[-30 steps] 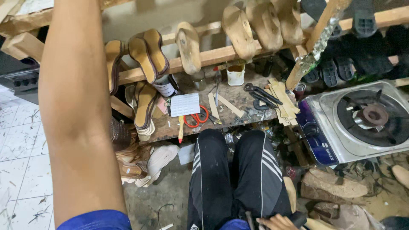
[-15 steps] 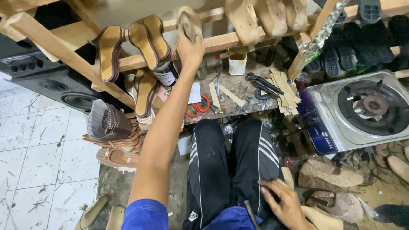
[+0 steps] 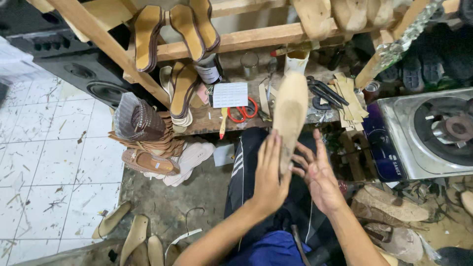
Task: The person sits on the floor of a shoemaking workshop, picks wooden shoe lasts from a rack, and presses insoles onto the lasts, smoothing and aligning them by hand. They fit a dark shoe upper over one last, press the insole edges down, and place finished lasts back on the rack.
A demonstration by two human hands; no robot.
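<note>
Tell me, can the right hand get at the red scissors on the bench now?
Probably not at once: the right hand and left hand hold the wooden sole, though the red scissors lie uncovered.

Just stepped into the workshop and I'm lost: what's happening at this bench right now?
A seated person holds a tan shoe sole upright between both hands over their lap. The left hand presses flat along one side, and the right hand supports the other with fingers spread. Ahead, a cluttered wooden workbench carries red-handled scissors, and more soles hang from a beam above.
</note>
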